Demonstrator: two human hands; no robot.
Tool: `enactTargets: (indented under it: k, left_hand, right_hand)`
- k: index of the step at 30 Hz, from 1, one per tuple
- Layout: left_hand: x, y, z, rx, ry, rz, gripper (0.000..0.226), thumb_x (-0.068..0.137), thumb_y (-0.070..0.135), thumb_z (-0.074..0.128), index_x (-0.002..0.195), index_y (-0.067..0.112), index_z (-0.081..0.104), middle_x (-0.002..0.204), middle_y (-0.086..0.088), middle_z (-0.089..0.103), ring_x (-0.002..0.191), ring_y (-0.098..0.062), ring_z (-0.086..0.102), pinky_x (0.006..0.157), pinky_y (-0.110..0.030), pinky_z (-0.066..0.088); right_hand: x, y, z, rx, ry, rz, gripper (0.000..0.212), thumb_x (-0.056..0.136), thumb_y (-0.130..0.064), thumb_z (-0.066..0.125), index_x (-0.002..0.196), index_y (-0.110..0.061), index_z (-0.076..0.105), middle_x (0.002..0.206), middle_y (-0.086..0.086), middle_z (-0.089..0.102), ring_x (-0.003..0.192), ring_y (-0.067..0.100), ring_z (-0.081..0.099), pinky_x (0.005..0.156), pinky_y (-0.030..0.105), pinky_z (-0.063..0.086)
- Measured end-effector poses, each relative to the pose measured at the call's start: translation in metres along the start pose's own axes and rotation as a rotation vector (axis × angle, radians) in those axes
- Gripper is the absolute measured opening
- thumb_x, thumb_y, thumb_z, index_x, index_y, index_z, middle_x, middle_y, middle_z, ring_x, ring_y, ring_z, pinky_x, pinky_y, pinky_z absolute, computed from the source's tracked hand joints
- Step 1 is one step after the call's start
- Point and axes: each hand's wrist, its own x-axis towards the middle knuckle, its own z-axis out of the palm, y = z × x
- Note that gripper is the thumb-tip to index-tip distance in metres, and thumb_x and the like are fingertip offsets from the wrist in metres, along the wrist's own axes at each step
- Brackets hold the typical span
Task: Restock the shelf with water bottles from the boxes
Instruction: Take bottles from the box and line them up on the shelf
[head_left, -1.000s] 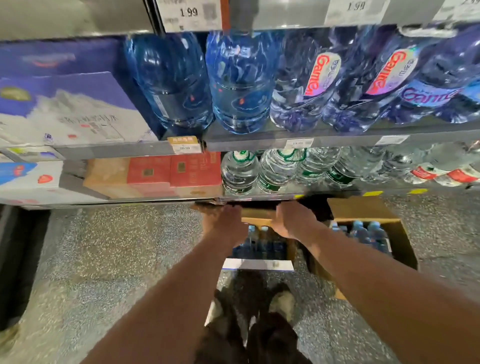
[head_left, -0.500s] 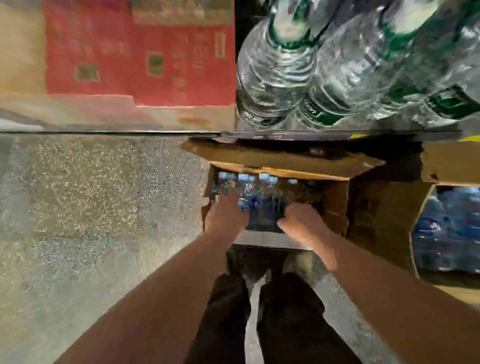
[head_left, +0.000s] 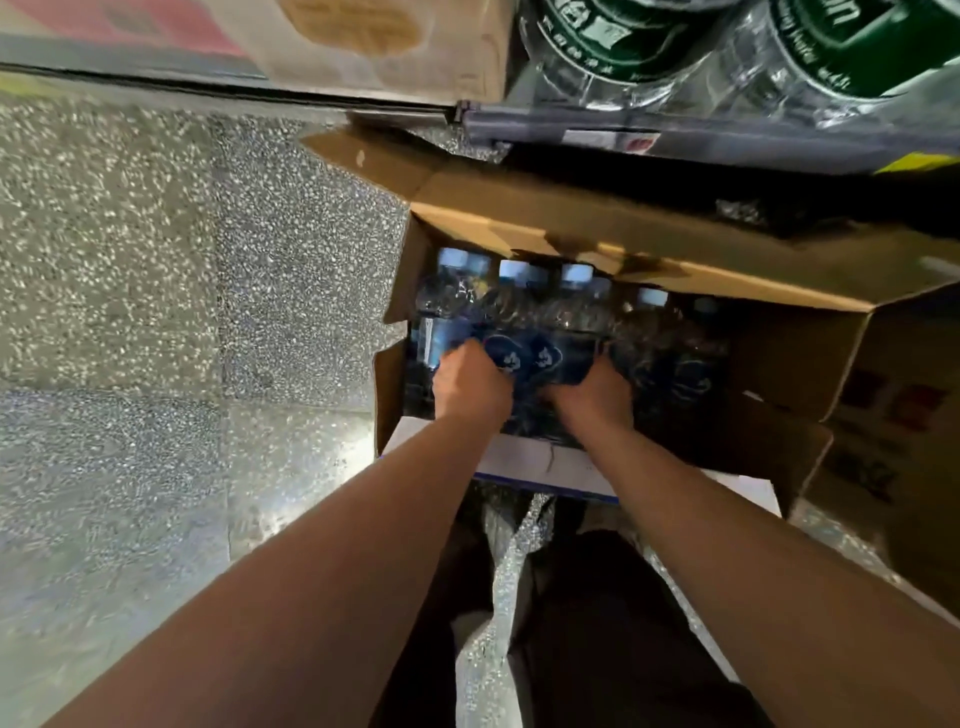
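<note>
An open cardboard box (head_left: 795, 358) stands on the floor below the shelf, holding several water bottles (head_left: 514, 299) with pale caps and dark blue labels. Both my hands reach down into it. My left hand (head_left: 470, 387) grips a bottle near the box's left side. My right hand (head_left: 592, 389) grips a blue-labelled bottle (head_left: 550, 358) beside it. The fingers of both hands are partly hidden among the bottles. The bottom shelf edge (head_left: 675, 137) runs just above the box.
Green-labelled water bottles (head_left: 623, 47) lie on the bottom shelf at top right, with a brown and red carton (head_left: 395, 41) to their left. A second cardboard box (head_left: 893, 436) stands at the right. Speckled floor (head_left: 182, 312) spreads to the left. My dark trousers show below.
I have bent lower, so the box fills more of the view. Both hands have gone from the box's rim deeper in among the bottles and closed on them.
</note>
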Motion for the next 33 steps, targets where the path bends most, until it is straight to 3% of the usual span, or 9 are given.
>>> enactTargets:
  k: [3,5,9,11,17,22,26,30,33]
  left_hand:
    - [-0.004,0.002,0.004,-0.013,-0.002,-0.015,0.048,0.089,0.029,0.063,0.128,0.004,0.047,0.129,-0.019,0.048,0.117,-0.036,0.05,0.095,-0.04,0.041]
    - [-0.008,0.005,0.008,-0.062,0.008,-0.02,0.053,0.088,0.027,0.064,0.131,0.005,0.042,0.134,-0.018,0.041,0.123,-0.036,0.043,0.102,-0.04,0.035]
    - [-0.015,0.01,0.017,-0.158,0.043,-0.038,0.057,0.086,0.019,0.067,0.132,0.005,0.037,0.136,-0.017,0.034,0.125,-0.036,0.04,0.103,-0.038,0.035]
    - [-0.016,0.01,0.019,-0.191,0.053,-0.031,0.057,0.086,0.019,0.068,0.133,0.006,0.038,0.136,-0.016,0.036,0.122,-0.034,0.045,0.099,-0.037,0.039]
    - [-0.008,0.004,0.019,-0.318,-0.005,-0.075,0.059,0.081,0.024,0.074,0.128,0.009,0.042,0.128,-0.012,0.056,0.12,-0.031,0.05,0.098,-0.04,0.043]
    - [0.0,0.011,0.03,-0.32,-0.063,-0.098,0.076,0.071,0.029,0.082,0.132,0.008,0.041,0.133,-0.013,0.044,0.12,-0.031,0.049,0.1,-0.044,0.045]
    - [0.005,0.007,0.037,-0.453,-0.153,-0.111,0.079,0.069,0.025,0.084,0.13,0.013,0.034,0.125,-0.008,0.053,0.113,-0.026,0.055,0.091,-0.035,0.049]
    - [-0.002,0.009,0.028,-0.457,-0.117,-0.111,0.07,0.07,0.022,0.083,0.123,0.012,0.039,0.12,-0.007,0.057,0.111,-0.025,0.057,0.086,-0.032,0.046]
    - [-0.017,0.02,0.012,-0.382,-0.05,-0.112,0.072,0.07,0.032,0.083,0.127,0.011,0.046,0.121,-0.007,0.057,0.111,-0.026,0.056,0.087,-0.032,0.047]
  right_hand:
    - [0.005,0.008,-0.011,0.144,-0.083,0.027,0.058,0.072,-0.014,0.079,0.126,-0.015,0.058,0.121,0.003,0.063,0.108,0.024,0.059,0.083,0.028,0.046]
    - [0.004,0.009,-0.017,0.139,-0.13,0.017,0.059,0.069,-0.017,0.08,0.125,-0.02,0.06,0.121,0.002,0.065,0.108,0.022,0.059,0.085,0.029,0.046]
    - [0.001,0.01,-0.011,0.126,-0.101,-0.014,0.094,0.046,-0.045,0.088,0.129,-0.018,0.054,0.126,0.004,0.061,0.117,0.024,0.057,0.097,0.039,0.048]
    - [-0.001,0.011,-0.009,0.103,-0.068,0.016,0.101,0.048,-0.047,0.089,0.134,-0.015,0.047,0.129,0.006,0.058,0.118,0.027,0.056,0.097,0.037,0.048]
    - [0.004,0.022,-0.012,0.175,-0.103,0.032,0.07,0.062,-0.025,0.086,0.126,-0.018,0.057,0.116,-0.004,0.065,0.101,0.018,0.06,0.09,0.031,0.049]
    - [0.016,0.03,-0.009,0.232,-0.085,0.062,0.095,0.038,-0.038,0.083,0.128,-0.02,0.055,0.118,0.002,0.065,0.102,0.02,0.063,0.088,0.033,0.052]
    - [0.016,0.036,-0.021,0.285,-0.089,0.084,0.067,0.062,-0.017,0.084,0.124,-0.02,0.057,0.111,-0.003,0.063,0.101,0.018,0.06,0.086,0.028,0.048]
    - [0.01,0.033,-0.027,0.311,-0.123,0.088,0.06,0.062,-0.014,0.081,0.119,-0.019,0.062,0.109,-0.001,0.067,0.096,0.019,0.062,0.085,0.031,0.051]
    - [-0.004,0.026,-0.04,0.321,-0.16,0.08,0.055,0.063,-0.009,0.079,0.116,-0.018,0.066,0.108,0.003,0.069,0.096,0.022,0.064,0.087,0.035,0.053]
